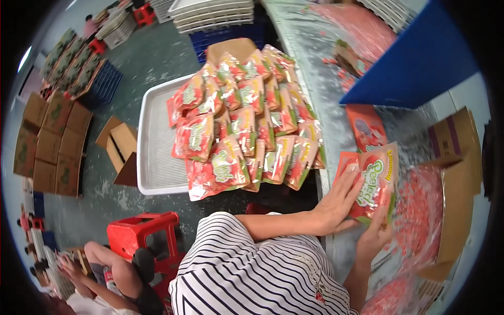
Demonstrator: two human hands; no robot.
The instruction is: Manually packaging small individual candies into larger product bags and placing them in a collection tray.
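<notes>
My pouch [374, 179]: red, peach, green | my shirt [236, 268]: white, dark-striped | tray [148, 134]: white | stool [127, 233]: red | panel [422, 60]: blue

My left hand [336, 202] lay on the left side of the pouch [377, 176]; my right hand [375, 228] was at its lower right edge. Both hands were over the table [336, 131], at my right. Directly beyond, a second pouch [367, 126] lay on the tabletop, its far end adjoining the upright panel [415, 58]. Right of my hands, a bag of small pieces [420, 210] lay beside the carton [457, 226]. Left of the table (ahead of my lap), the pouch pile [244, 123] extended rightward from the tray's bare portion [157, 142]. An open carton [123, 147] stood left of that tray, with stacked cartons [58, 136] farther left. A stool [126, 231] stood left of my lap.
</notes>
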